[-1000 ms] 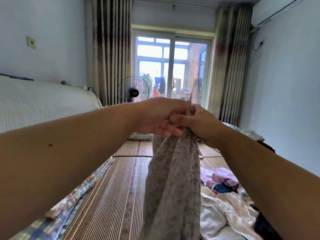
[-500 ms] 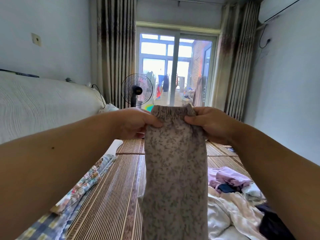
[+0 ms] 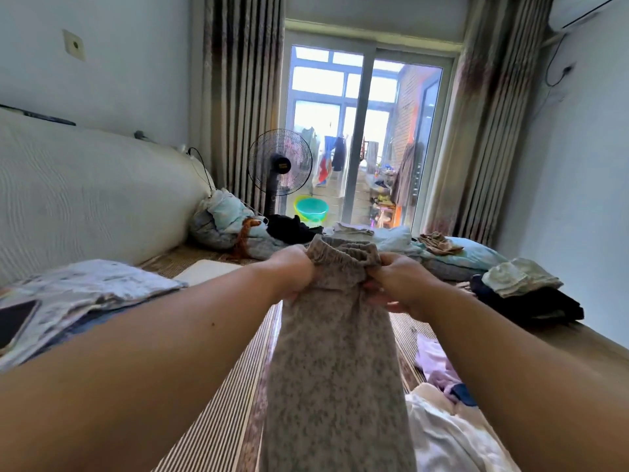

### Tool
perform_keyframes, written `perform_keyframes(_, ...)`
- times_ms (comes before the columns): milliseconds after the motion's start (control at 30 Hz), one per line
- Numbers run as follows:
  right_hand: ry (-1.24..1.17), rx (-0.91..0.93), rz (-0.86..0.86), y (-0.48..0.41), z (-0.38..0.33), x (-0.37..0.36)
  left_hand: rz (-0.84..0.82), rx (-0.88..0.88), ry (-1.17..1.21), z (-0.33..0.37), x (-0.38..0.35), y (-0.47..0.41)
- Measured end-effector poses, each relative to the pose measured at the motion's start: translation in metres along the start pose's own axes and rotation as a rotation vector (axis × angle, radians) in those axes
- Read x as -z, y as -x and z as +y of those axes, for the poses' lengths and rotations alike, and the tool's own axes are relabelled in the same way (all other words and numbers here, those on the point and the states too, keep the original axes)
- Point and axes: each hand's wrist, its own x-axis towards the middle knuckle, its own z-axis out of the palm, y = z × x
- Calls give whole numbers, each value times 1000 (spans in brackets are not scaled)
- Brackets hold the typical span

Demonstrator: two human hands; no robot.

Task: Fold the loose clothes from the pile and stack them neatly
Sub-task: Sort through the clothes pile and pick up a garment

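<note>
A pair of grey patterned trousers (image 3: 337, 362) hangs in front of me by its elastic waistband. My left hand (image 3: 294, 270) grips the left end of the waistband and my right hand (image 3: 398, 284) grips the right end, both held out over the striped bed mat (image 3: 218, 424). The trouser legs drop out of view at the bottom edge. A loose pile of white and lilac clothes (image 3: 442, 417) lies at the lower right. Folded dark and pale clothes (image 3: 524, 291) are stacked at the right edge of the bed.
A padded white headboard (image 3: 85, 199) runs along the left. Folded cloth and a phone (image 3: 17, 321) lie at the near left. Bedding and clothes (image 3: 231, 223) crowd the far end, with a standing fan (image 3: 279, 165) and a glass door beyond.
My hands moved apart along the waistband, spreading the bunched trousers flat, then lowered. The view tilted down, bringing the far end of the bed and the stack into sight.
</note>
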Motion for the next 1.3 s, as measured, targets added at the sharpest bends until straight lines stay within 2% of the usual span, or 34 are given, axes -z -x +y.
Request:
perform_keyframes(233, -102, 305, 107, -44, -13, -5, 221, -321, 77, 10, 24, -45)
perform_keyframes(367, -80, 369, 33, -40, -2, -2, 58, -399, 144, 3, 45, -39)
perform_keyframes(533, 13, 309, -20, -2, 63, -27, -42, -348, -55, -56, 28, 10)
perform_keyframes(667, 69, 190, -89, 49, 133, -56, -230, -212, -35, -125, -5, 68)
perform_keyframes(833, 142, 45, -167, 116, 204, -87, -334, -69, -177, -195, -50, 140)
perform_keyframes(967, 181, -33, -212, 154, 231, -95, -372, 17, -300, -216, -70, 179)
perform_keyframes(1033, 264, -65, -200, 168, 239, -94, -370, 4, -449, -218, -76, 192)
perform_keyframes(1167, 417, -16, -149, 182, 246, -91, -305, -103, -650, -217, -82, 209)
perform_keyframes(1300, 255, -76, -236, 191, 242, -87, -366, -105, -666, -215, -74, 219)
